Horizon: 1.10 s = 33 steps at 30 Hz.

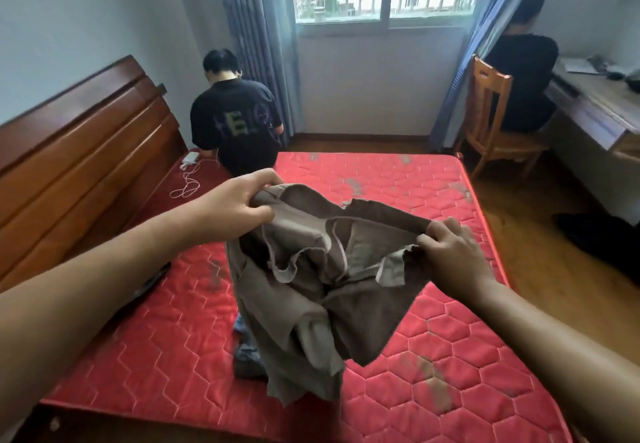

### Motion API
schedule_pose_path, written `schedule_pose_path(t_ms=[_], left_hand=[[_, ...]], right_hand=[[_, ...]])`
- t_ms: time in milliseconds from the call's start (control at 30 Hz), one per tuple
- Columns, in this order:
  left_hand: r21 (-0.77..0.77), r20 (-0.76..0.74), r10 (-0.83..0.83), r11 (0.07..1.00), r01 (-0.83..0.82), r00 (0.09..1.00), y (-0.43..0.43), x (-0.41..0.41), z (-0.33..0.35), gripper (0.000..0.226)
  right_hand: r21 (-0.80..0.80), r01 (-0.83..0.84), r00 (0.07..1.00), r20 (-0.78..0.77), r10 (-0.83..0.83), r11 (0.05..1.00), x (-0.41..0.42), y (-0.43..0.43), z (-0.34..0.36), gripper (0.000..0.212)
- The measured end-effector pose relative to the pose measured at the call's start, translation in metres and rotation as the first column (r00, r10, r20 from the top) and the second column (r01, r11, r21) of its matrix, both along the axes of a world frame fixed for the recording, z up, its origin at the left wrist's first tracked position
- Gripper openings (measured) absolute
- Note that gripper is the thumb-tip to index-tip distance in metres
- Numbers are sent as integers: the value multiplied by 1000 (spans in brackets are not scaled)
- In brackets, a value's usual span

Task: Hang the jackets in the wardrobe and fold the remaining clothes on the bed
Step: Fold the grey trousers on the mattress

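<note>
**Folding barely begun: one garment in the air, nothing stacked**

Both hands are holding a brown garment (318, 286) up over the bed (450, 356). The left hand (239, 205) is pinching its top edge between thumb and curled fingers, and the right hand (450, 257) is gripping the opposite edge. The garment is hanging crumpled, so its fold looks not yet started. Beneath it a blue-grey cloth (246, 356) is lying bunched, probably waiting its turn. No folded pile is showing and no wardrobe is in view, so the jackets cannot be judged. Farther off, one person (235, 123) is sitting on the bed's far edge and another (523, 85) is sitting at a desk (588, 110).
</note>
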<state>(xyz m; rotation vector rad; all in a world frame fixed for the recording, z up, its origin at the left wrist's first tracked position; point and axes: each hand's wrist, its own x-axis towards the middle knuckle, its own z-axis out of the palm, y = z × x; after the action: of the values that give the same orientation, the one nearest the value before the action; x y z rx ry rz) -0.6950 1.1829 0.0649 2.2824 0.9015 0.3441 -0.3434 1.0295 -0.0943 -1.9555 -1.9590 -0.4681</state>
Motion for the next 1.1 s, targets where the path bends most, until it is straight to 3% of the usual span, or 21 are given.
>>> schedule_pose_path(t_ms=[67, 200, 300, 433, 500, 567, 633, 733, 800, 867, 900, 1000, 1033, 1100], left_hand=[[10, 42, -36, 999, 35, 998, 9, -12, -10, 31], [91, 110, -165, 984, 155, 980, 16, -22, -14, 35], [182, 135, -236, 961, 210, 962, 19, -25, -5, 29], [264, 165, -192, 954, 145, 967, 46, -36, -2, 16], [391, 40, -148, 912, 121, 988, 71, -50, -7, 23], [465, -199, -119, 863, 200, 973, 93, -66, -18, 46], [445, -397, -200, 811, 379, 895, 104, -77, -36, 69], [413, -588, -312, 678, 609, 746, 104, -71, -58, 67], [418, -582, -371, 627, 658, 724, 100, -59, -67, 51], [382, -518, -412, 673, 633, 750, 89, -48, -77, 18], [360, -513, -426, 681, 637, 745, 83, -42, -85, 16], [312, -617, -372, 694, 649, 694, 60, -20, -114, 65], [350, -607, -366, 673, 651, 705, 50, -13, -121, 65], [439, -510, -413, 629, 641, 755, 33, -2, -134, 40]], right_hand=[[-157, 6, 994, -104, -23, 988, -11, 12, 10, 7], [-495, -30, 995, -94, -19, 869, -41, 44, 11, 27], [-606, 27, 989, -100, -110, 795, -69, 60, -2, 29], [-446, -27, 891, -416, -180, 895, -92, 64, -16, 14], [-306, 26, 876, -452, -169, 952, -87, 63, -10, 6], [-228, 69, 890, -426, -163, 971, -75, 63, 8, 9], [-262, 116, 928, -316, -198, 958, -63, 63, 31, 22], [-290, 171, 957, -176, -228, 942, -47, 57, 58, 35], [-303, 224, 957, -114, -269, 926, -40, 46, 68, 44], [-311, 292, 944, -58, -325, 904, -34, 35, 73, 51], [-314, 325, 935, -37, -354, 892, -31, 28, 74, 53], [-344, 391, 902, -40, -429, 854, -19, 5, 75, 59], [-357, 406, 890, -56, -453, 841, -15, -2, 75, 63], [-373, 417, 877, -74, -474, 829, -7, -15, 74, 65]])
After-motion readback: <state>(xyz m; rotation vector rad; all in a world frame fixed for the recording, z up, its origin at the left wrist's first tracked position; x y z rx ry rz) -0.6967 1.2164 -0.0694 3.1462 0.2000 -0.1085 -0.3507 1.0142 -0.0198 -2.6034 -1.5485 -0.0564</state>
